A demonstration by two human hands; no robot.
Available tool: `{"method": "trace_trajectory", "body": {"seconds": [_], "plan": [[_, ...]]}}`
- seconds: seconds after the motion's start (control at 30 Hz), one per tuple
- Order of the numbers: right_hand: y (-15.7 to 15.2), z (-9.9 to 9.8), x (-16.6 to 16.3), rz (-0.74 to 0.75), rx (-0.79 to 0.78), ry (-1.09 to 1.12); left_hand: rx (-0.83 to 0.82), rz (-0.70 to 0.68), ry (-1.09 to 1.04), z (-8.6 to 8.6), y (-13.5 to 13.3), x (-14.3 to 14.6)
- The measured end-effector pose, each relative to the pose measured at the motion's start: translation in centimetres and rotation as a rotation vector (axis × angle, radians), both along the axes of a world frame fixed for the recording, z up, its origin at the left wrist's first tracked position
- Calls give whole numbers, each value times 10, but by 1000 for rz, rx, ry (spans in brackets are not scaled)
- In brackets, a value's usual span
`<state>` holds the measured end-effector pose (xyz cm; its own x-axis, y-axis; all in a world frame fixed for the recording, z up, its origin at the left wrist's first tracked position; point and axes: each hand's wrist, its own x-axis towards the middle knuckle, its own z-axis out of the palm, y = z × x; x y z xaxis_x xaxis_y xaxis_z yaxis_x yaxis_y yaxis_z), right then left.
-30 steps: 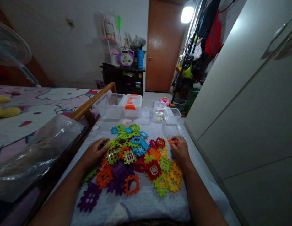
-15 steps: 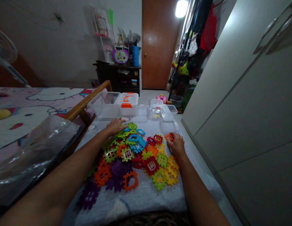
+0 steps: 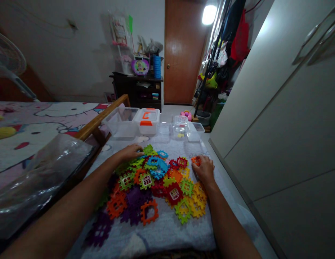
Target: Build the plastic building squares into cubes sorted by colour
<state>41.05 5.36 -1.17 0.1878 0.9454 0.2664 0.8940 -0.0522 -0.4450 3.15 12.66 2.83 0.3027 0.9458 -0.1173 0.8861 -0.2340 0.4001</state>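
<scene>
We record a pile of toothed plastic pieces [image 3: 158, 189] spread over the middle of the cloth-covered desk [image 3: 178, 237]. Our left hand [image 3: 132, 152] is at the pile's far left, its fingertips beside a green piece [image 3: 149, 149]; the hand is too blurred to tell whether it holds anything. Our right hand [image 3: 204, 168] is at the far right, its fingers curled over orange pieces [image 3: 196, 160] just beside the pile; we cannot tell whether they are pinched or merely touched. Between the two hands we note overlapping blue pieces [image 3: 156, 173] and, nearer, a red piece [image 3: 174, 194] bearing a white window. Yellow pieces [image 3: 196, 201] gather at near right, close to our right forearm. At near left we find purple pieces [image 3: 135, 201], with an open orange frame [image 3: 143, 213] at their right. At the far end we log a row of clear containers: a large open bin [image 3: 123, 126] at left, a box with orange latches [image 3: 148, 120] beside it, and a small open tub [image 3: 194, 133] at right.
</scene>
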Motion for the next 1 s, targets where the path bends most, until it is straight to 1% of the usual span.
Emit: {"method": "trace_trajectory", "body": {"seconds": [0.1,0.2,0.3,0.4,0.5,0.6,0.73,0.83,0.9,1.0], "plan": [[-2,6,-7,42,44,45,-29,-7,-65,2,-14,-5],[-4,11,-15,219,92,97,-37,-19,-116,4,-27,-8],[-7,15,-23,408,62,102,-23,-22,-132,8,-38,-6],[-8,16,-28,490,7,73,22,-2,-151,12,-46,-4],[-7,14,-30,505,12,67,127,42,-165,15,-54,-4],[-5,12,-27,510,24,114,216,96,-183,16,-65,-12],[-4,16,-22,456,24,257,279,190,-197,7,-81,-32],[-5,22,-20,380,56,423,259,285,-213,-7,-90,-45],[-6,23,-19,350,74,549,209,337,-238,-16,-95,-51],[-7,20,-17,349,25,668,138,388,-279,-26,-101,-55]]}}
